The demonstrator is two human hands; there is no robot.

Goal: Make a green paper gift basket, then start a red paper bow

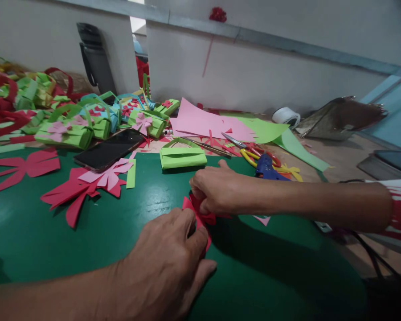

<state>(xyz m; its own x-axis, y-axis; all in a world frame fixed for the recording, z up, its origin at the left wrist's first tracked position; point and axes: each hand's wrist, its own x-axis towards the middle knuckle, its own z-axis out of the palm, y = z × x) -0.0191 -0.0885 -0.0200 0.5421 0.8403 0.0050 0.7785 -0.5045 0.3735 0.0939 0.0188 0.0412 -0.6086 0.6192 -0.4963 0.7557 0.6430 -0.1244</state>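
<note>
Over the green board, both of my hands work on a piece of red paper [210, 218] with folded edges. My left hand [169, 254] presses its near side, with the fingers curled and the thumb out to the right. My right hand [215, 185] is closed on the far side, and its fingertips are partly hidden. The two hands cover much of the paper. Just beyond them sits a small light-green paper bag [183, 158] with a handle. To the left lie red flower-shaped cutouts [75, 191] with a pink cutout [107, 174] on top.
A black phone [110, 149] lies left of the green bag. Finished paper bags [67, 133] pile up at the back left by a dark bottle [96, 58]. Scissors [234, 140], a blue glue gun [267, 167] and pink sheets [207, 122] are behind my right arm.
</note>
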